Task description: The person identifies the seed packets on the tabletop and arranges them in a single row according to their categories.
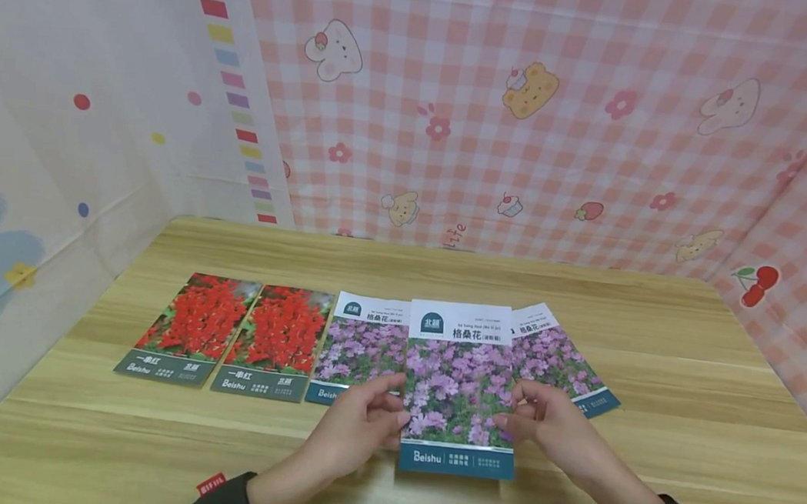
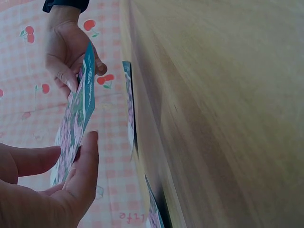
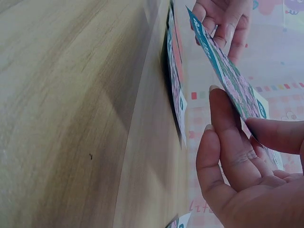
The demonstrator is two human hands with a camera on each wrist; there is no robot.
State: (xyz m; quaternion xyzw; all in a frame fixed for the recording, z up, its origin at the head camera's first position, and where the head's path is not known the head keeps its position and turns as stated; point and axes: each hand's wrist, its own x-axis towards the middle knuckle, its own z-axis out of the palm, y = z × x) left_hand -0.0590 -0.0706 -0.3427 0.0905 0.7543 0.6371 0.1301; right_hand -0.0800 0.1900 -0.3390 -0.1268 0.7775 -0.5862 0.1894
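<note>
A flower seed packet (image 1: 460, 390) with pink-purple blossoms and a teal bottom band is held up off the table between both hands. My left hand (image 1: 361, 427) pinches its left edge between thumb and fingers. On the opposite edge, my right hand (image 1: 555, 427) pinches it the same way. Both wrist views show the packet tilted, with a gap between it and the tabletop. Behind it on the table lie two matching purple-flower packets, a left one (image 1: 363, 350) and a slanted right one (image 1: 563, 362), each partly hidden by the held packet or a hand.
Two red-flower seed packets, one farther left (image 1: 194, 324) and one beside it (image 1: 280, 337), lie on the wood-grain table (image 1: 688, 362). A pink checked cloth (image 1: 450, 162) hangs at the back. A white printed cloth (image 1: 104, 164) stands along the left side.
</note>
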